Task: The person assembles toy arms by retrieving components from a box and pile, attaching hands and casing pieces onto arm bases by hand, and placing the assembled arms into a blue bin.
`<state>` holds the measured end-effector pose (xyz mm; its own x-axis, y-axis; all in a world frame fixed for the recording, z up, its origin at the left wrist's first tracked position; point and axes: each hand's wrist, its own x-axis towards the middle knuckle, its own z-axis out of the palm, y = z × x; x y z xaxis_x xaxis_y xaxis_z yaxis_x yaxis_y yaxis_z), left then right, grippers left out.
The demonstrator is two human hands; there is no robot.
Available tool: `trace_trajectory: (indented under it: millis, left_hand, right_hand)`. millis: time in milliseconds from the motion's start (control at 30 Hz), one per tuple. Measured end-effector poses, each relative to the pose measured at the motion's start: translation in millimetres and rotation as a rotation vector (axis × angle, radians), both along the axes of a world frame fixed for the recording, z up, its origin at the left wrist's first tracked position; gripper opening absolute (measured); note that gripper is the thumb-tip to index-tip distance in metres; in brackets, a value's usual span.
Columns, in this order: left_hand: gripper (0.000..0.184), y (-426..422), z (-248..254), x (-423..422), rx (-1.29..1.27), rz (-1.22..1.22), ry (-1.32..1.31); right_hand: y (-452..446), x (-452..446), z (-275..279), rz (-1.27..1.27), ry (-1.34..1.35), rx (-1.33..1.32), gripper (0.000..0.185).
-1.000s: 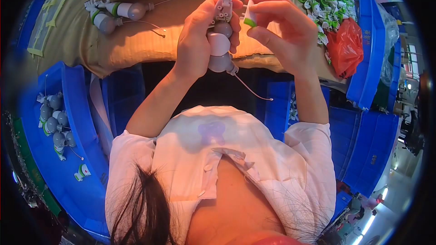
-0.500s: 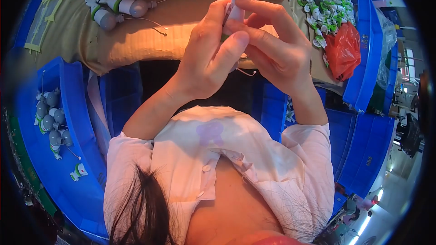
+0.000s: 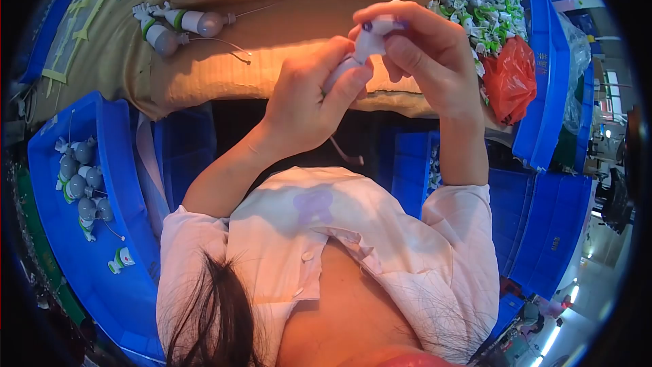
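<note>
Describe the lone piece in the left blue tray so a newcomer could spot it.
Find the long blue tray at the person's left side. Inside it, look below the cluster of grey-bulbed pieces in the picture. The target is the small white-and-green piece lying alone, with no grey bulb showing, unlike its neighbours.

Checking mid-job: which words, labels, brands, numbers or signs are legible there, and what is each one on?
No text is legible.
Tall blue plastic bin wall at upper right: yellowish characters, too small and blurred to read.
Blue plastic bin at lower right: small dark marking, too blurred to read.
White short-sleeved shirt: purple print, no readable letters.
</note>
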<state>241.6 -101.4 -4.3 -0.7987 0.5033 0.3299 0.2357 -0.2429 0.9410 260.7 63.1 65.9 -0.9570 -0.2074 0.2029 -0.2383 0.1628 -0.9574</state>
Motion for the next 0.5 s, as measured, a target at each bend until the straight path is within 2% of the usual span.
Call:
trace_trajectory:
  millis: [33,67,100,133,167,233,267,333,367,400,467,500]
  left_hand:
    - [0.027,-3,2,3,0.072,-0.146,-0.179]
    - [0.027,-7,6,5,0.07,-0.14,-0.172]
    - [0.03,-13,10,6,0.156,-0.404,-0.338]
    - [0.034,-18,13,6,0.243,-0.668,-0.505]
    - [0.036,-22,15,4,0.213,-0.85,-0.483]
    - [0.037,-18,17,4,0.223,-0.837,-0.16]
    - [0.033,-23,26,0,0.09,-0.723,-0.06]
    - [0.025,-24,30,-9,-0.214,-0.273,0.339]
    - [0.019,-23,26,-19,-0.252,-0.116,0.552]
    - [0.019,-26,28,-21,-0.25,-0.118,0.566]
    - [0.015,-28,33,-26,-0.48,0.035,0.646]
    - [0.015,-27,32,-27,-0.47,0.03,0.66]
  right_hand:
    - [2,-1,0,0.003,0.006,-0.002,0.019]
    - [5,-3,-3,0.143,0.122,-0.038,0.015]
    - [7,-7,-6,0.287,0.239,-0.073,0.016]
    - [8,-18,-10,0.557,0.41,-0.176,0.016]
    - [6,-19,-6,0.695,0.412,-0.208,0.016]
    - [7,-20,9,0.894,0.433,-0.164,0.018]
    - [10,-20,11,0.894,0.444,-0.164,0.018]
    - [15,-17,15,0.389,0.595,0.293,0.024]
    - [14,-12,17,0.153,0.25,0.239,0.027]
    - [17,-10,17,0.148,0.263,0.242,0.027]
    - [26,-10,20,0.176,-0.228,0.104,0.023]
    - [16,-5,23,0.13,-0.268,0.236,0.013]
